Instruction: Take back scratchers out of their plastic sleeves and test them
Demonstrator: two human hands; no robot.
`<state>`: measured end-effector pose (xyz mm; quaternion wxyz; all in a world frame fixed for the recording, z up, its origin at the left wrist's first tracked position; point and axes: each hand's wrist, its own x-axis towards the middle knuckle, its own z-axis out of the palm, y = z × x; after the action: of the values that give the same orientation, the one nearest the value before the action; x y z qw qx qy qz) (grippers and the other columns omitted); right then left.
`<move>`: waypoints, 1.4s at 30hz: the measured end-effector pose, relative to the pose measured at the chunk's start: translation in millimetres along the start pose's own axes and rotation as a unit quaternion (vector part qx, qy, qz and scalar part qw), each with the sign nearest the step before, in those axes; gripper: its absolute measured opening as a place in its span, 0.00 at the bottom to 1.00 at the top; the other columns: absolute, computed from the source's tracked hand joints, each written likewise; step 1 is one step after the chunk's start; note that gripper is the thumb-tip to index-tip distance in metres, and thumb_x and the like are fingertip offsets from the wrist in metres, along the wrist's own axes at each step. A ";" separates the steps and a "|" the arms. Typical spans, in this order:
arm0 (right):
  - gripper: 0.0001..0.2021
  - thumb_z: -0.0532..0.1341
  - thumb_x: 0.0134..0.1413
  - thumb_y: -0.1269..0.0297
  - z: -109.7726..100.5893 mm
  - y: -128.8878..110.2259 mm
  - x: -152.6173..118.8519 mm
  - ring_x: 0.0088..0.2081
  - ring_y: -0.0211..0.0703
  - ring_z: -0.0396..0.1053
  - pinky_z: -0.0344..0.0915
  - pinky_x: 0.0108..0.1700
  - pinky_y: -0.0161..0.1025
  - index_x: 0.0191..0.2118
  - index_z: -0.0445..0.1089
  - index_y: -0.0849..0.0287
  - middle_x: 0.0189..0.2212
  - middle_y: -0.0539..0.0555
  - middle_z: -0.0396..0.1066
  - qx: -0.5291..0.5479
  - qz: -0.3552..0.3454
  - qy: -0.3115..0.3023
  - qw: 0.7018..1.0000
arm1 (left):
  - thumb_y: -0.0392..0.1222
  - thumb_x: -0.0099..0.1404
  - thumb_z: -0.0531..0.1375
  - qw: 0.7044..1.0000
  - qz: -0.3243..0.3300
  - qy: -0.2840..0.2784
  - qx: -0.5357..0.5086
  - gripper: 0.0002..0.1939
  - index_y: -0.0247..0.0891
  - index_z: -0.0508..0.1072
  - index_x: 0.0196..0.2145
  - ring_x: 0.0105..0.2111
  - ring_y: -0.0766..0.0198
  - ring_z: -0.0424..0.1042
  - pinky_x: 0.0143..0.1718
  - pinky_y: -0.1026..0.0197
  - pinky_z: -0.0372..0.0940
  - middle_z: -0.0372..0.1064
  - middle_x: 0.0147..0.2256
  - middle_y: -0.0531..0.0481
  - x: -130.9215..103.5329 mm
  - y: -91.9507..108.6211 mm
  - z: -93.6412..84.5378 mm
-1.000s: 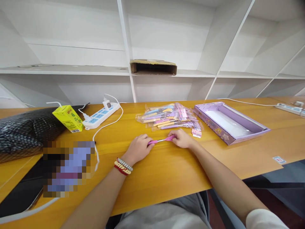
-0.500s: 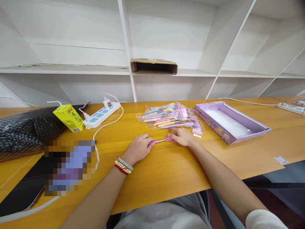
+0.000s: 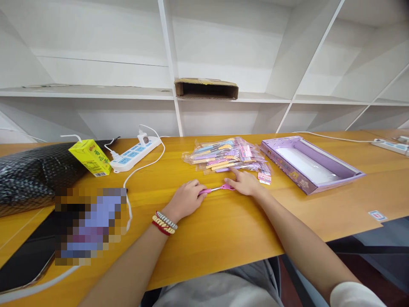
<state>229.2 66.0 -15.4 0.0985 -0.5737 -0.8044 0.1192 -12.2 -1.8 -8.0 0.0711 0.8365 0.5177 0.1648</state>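
Note:
Between my hands, low over the wooden table, is a slim pink stick (image 3: 216, 189) with a metal shaft and a broad, shaped pink end. My left hand (image 3: 187, 198) is closed round its pink handle, with beaded bracelets at the wrist. At the other side, my right hand (image 3: 244, 183) has its thumb on the broad end. The right index finger points forward to the near edge of a pile of packets (image 3: 223, 155). These clear packets hold similar sticks in blue, purple, yellow and pink. The other right fingers are partly hidden.
A shallow purple box (image 3: 311, 164) lies right of the pile. On the left are a white power strip (image 3: 136, 154) with a cable, a yellow drink carton (image 3: 91, 157), a black wrapped bag (image 3: 38, 175) and a phone (image 3: 28, 251). A cardboard box (image 3: 207, 89) sits on the white shelf.
My right index finger has shifted slightly and now stretches out more apart from the others. Both hands and the pink stick stay in nearly the same place.

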 end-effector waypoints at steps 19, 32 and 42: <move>0.35 0.46 0.53 0.39 0.5 3.6 3.2 0.38 0.48 0.69 0.58 0.36 0.38 0.60 0.56 0.55 0.37 0.57 0.73 0.016 0.014 0.003 1.000 | 0.50 0.67 0.46 1.000 -0.003 -0.012 -0.016 0.18 0.43 0.72 0.43 0.37 0.62 0.66 0.40 0.60 0.61 0.65 0.37 0.48 -0.2 -2.2 -0.5; 0.21 0.45 0.59 0.56 3.2 10.0 17.8 0.49 0.47 0.67 0.60 0.47 0.41 0.56 0.60 0.48 0.48 0.52 0.69 0.049 0.065 0.035 0.996 | 0.47 0.66 0.48 1.000 -0.010 -0.015 -0.024 0.16 0.43 0.71 0.44 0.36 0.62 0.67 0.39 0.60 0.61 0.65 0.37 0.48 1.9 -3.3 0.0; 0.21 0.49 0.57 0.56 7.8 16.1 14.7 0.36 0.43 0.70 0.62 0.37 0.36 0.53 0.66 0.53 0.33 0.52 0.74 0.090 0.012 0.078 0.993 | 0.49 0.64 0.49 1.000 -0.009 -0.004 -0.011 0.16 0.42 0.71 0.43 0.38 0.61 0.66 0.40 0.58 0.62 0.65 0.36 0.48 3.9 -5.2 2.8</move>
<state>236.6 84.4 -27.5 0.2108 -0.5793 -0.7735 0.1474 -14.0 4.1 -11.4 0.0846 0.8315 0.5232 0.1663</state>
